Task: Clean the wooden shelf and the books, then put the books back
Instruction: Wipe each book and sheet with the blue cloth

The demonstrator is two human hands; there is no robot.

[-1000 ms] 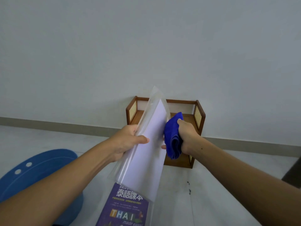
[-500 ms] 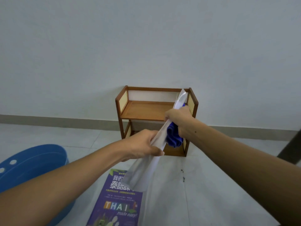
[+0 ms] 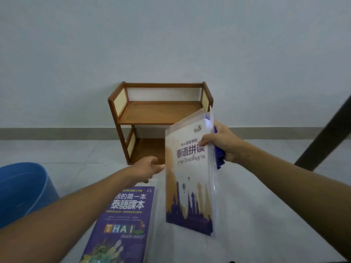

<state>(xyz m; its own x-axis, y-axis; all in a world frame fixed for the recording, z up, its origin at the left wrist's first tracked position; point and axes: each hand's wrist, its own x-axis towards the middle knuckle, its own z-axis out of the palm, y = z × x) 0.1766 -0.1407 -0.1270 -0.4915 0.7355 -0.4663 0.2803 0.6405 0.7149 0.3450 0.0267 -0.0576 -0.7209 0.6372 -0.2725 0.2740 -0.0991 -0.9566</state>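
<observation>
Pale floor (image 3: 266, 215) and a plain white wall (image 3: 171, 44) are being shown, with the wooden shelf (image 3: 159, 112) standing against the wall. Its frame is of brown wood with woven cane side panels, and both tiers are bare. Before the shelf's right side, a white-and-purple book (image 3: 188, 179) is being held upright by the right hand (image 3: 223, 145). The thumb is being pressed on the front cover and the remaining fingers are hidden behind, so the book is being pinched near its upper right edge. A blue cloth (image 3: 220, 160) is being kept bunched in the same palm, probably so that wiping and handling can be done by one hand. The book is being enclosed by a clear, glossy plastic sleeve (image 3: 213, 186), and a slippery surface is to be expected. The left hand (image 3: 147, 168) is being held before the shelf's lower tier, fingers loosely apart and gripping nothing. Contact with the book's edge cannot be told. A purple book (image 3: 121, 223) is lying flat nearer the viewer than the shelf, judged to be awaiting return. A blue basin (image 3: 22, 188) is being shown to the shelf's left.
</observation>
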